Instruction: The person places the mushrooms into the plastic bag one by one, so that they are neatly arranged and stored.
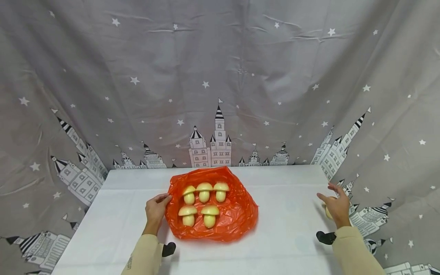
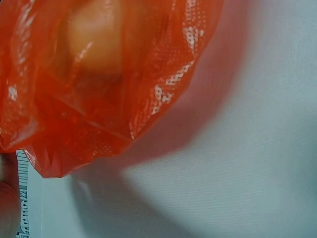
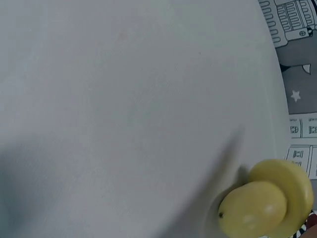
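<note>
At the left rim of a red plastic bag [image 1: 240, 225], my left hand [image 1: 156, 210] pinches the film between thumb and fingers. Several yellow toy mushrooms [image 1: 204, 193] lie in two rows on the spread bag. Through the red film [image 2: 163, 59] in the left wrist view, one rounded pale shape shows. Far to the right, my right hand [image 1: 338, 208] is over another yellow mushroom [image 3: 257, 203], thumb and forefinger spread apart. That mushroom lies by the table's right edge, partly hidden behind the hand in the head view.
A white cloth covers the table [image 1: 282, 236]. Grey curtains [image 1: 240, 76] printed with stars and castles hang behind it and at both sides. White cloth lies between the bag and the right-hand mushroom.
</note>
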Demonstrator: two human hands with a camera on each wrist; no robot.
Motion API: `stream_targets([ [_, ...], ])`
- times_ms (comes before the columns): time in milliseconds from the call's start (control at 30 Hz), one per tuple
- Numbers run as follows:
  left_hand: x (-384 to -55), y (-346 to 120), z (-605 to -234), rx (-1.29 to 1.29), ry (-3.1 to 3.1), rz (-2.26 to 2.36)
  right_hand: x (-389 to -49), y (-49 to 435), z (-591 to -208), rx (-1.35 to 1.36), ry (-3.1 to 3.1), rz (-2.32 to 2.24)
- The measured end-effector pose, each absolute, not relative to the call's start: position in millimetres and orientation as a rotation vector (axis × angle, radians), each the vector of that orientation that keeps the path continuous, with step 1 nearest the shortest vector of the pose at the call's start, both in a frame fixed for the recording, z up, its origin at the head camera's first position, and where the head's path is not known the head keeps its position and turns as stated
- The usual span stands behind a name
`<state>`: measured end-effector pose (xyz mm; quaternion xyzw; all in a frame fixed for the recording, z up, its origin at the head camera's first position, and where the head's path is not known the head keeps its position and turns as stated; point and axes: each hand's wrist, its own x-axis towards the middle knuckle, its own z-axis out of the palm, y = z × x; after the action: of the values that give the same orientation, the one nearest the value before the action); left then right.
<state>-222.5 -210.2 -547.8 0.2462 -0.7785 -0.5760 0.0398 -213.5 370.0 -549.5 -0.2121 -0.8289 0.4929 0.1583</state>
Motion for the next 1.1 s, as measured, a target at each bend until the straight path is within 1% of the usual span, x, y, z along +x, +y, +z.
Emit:
stream_targets([
  [233, -219, -210, -549, 0.766, -2.384, -1.765, -209, 376, -557, -0.609, -2.371, 1.430],
  [500, -221, -208, -547, 0.759, -2.398, -1.764, -195, 378, -564, -0.688, -2.424, 1.400],
  [1100, -222, -207, -551, 0.768, -2.387, -1.778, -188, 392, -582, -0.763, -2.465, 1.455],
])
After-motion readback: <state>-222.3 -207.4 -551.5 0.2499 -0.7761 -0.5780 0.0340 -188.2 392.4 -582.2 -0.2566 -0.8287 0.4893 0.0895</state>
